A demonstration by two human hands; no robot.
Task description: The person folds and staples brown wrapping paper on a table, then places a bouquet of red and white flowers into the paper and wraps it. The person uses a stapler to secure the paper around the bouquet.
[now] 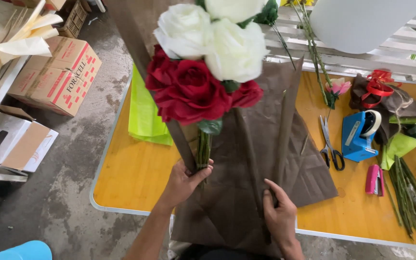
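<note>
My left hand (pixel 185 181) grips the green stems (pixel 203 149) of a bouquet held upright, with red roses (pixel 191 91) below white roses (pixel 217 38). Brown wrapping paper (pixel 261 144) lies on the orange table (pixel 131 178) behind and under the bouquet, one edge folded up. My right hand (pixel 279 214) presses on a fold of that brown paper near the table's front edge, fingers closed on the crease.
Scissors (pixel 331 144), a blue tape dispenser (pixel 359 135), a pink stapler (pixel 374 179), loose stems (pixel 412 197), red ribbon (pixel 377 84) and green paper (pixel 145 115) lie on the table. Cardboard boxes (pixel 56 77) stand on the concrete floor at left.
</note>
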